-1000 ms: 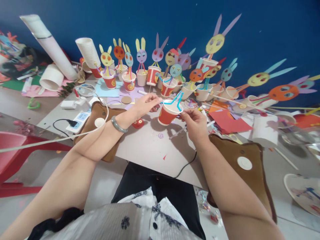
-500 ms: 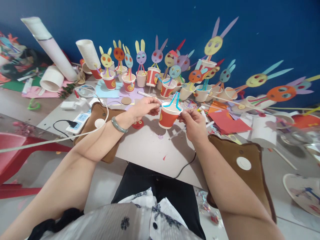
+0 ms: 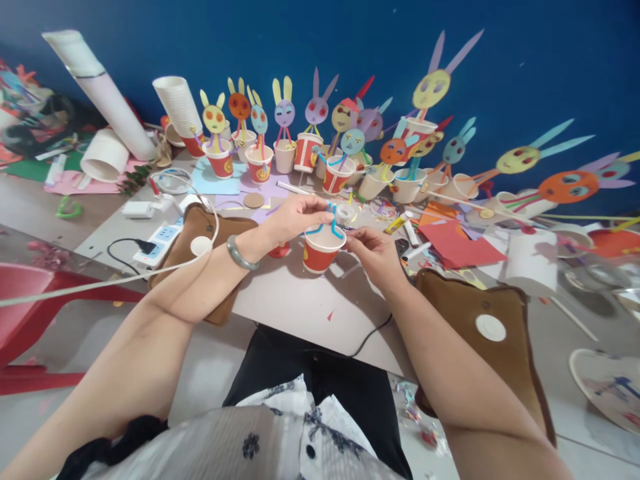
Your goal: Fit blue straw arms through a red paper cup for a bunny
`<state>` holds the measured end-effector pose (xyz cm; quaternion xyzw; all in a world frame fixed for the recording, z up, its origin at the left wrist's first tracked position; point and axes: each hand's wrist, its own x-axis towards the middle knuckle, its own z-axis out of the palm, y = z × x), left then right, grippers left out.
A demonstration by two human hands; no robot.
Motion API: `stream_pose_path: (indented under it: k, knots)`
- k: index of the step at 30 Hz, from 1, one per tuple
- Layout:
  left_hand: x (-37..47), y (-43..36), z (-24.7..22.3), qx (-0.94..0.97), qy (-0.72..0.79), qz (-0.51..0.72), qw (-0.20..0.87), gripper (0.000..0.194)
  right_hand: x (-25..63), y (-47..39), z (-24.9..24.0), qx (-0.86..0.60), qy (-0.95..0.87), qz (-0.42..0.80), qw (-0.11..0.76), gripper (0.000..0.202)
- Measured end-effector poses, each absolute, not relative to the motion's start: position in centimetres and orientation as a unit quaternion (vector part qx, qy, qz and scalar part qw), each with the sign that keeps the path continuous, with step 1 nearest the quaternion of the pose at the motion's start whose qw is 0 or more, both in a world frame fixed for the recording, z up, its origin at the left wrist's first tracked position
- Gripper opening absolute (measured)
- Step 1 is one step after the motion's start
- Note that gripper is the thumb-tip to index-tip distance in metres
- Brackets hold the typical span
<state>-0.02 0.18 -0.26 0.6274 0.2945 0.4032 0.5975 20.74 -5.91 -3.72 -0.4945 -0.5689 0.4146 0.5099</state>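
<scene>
A red and white paper cup (image 3: 321, 257) stands upright over the near part of the table, between my hands. Two blue bent strips (image 3: 336, 231) rise from its pale top; straws or folded paper, I cannot tell which. My left hand (image 3: 301, 217) pinches the upper ends of these strips between thumb and fingers. At the cup's right rim, my right hand (image 3: 376, 253) has its thumb and fingertips closed on the edge. A red paper piece (image 3: 280, 249) lies partly hidden behind my left wrist.
Several rabbit-faced paper figures in cups (image 3: 317, 112) line the blue wall. Red paper (image 3: 463, 243) and pens lie to the right. Brown cushions (image 3: 480, 333) flank the work area. A white cable (image 3: 150, 272) crosses on the left near a power strip (image 3: 165, 235).
The cup has moved left and slightly down. My left hand has shifted from beside the cup's left rim to the top of the blue strips. My right hand followed the cup leftward.
</scene>
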Motion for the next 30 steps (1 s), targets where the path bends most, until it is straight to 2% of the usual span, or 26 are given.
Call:
stream_pose_path:
  k: [4,9,15,23,30]
  knots:
    - [0.4,-0.5,-0.4,0.626,0.280,0.378,0.622,0.038,20.9,-6.2,-2.8,-0.506,-0.574,0.366,0.529,0.030]
    - [1.2,-1.5,-0.9,0.641,0.256,0.320,0.649,0.042,20.9,-7.0,-2.2,-0.489,-0.598,0.338,0.537,0.038]
    - [1.4,-1.9,-0.9,0.683,0.257,0.332,0.597,0.037,20.5,-7.6,-2.0,-0.495,-0.612,0.313,0.532,0.033]
    - [1.2,-1.8,-0.3,0.690,0.248,0.312,0.604,0.037,19.7,-7.9,-0.8,-0.503,-0.572,0.391,0.517,0.031]
    - [1.3,-1.8,-0.5,0.684,0.278,0.313,0.598,0.038,19.6,-7.5,-1.6,-0.483,-0.536,0.417,0.552,0.031]
